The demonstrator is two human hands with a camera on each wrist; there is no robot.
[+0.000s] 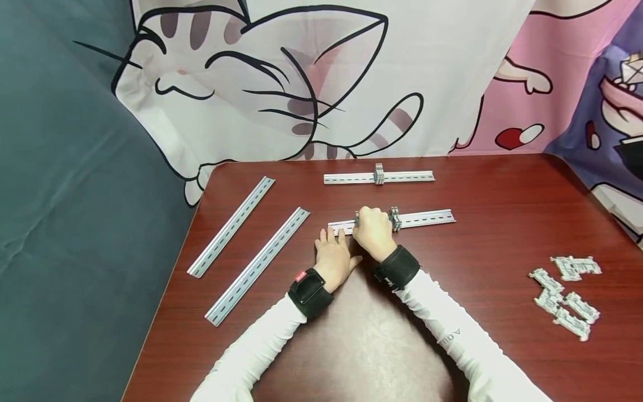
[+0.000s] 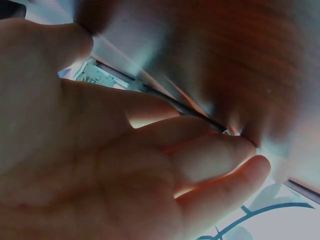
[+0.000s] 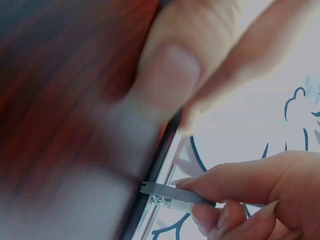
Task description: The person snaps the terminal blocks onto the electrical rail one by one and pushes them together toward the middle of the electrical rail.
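Note:
A slotted metal mounting rail (image 1: 427, 218) lies crosswise in front of the person. My right hand (image 1: 374, 230) is at its left part, and in the right wrist view its curled fingers pinch a thin grey terminal block (image 3: 172, 192) at the rail. To the right of that hand, more terminal blocks (image 1: 395, 219) sit on the same rail. My left hand (image 1: 334, 260) lies with straight, spread fingers, the fingertips at the rail's left end. Its palm and fingers (image 2: 210, 160) fill much of the left wrist view. The left thumb (image 3: 170, 80) shows large and blurred in the right wrist view.
Behind, another rail (image 1: 346, 178) carries terminal blocks (image 1: 379, 174) near its middle. Two longer rails (image 1: 231, 227) (image 1: 257, 267) lie slanted on the left. Several loose terminal blocks (image 1: 566, 321) lie on the brown table (image 1: 482, 312) at the right. A printed curtain (image 1: 432, 67) hangs behind.

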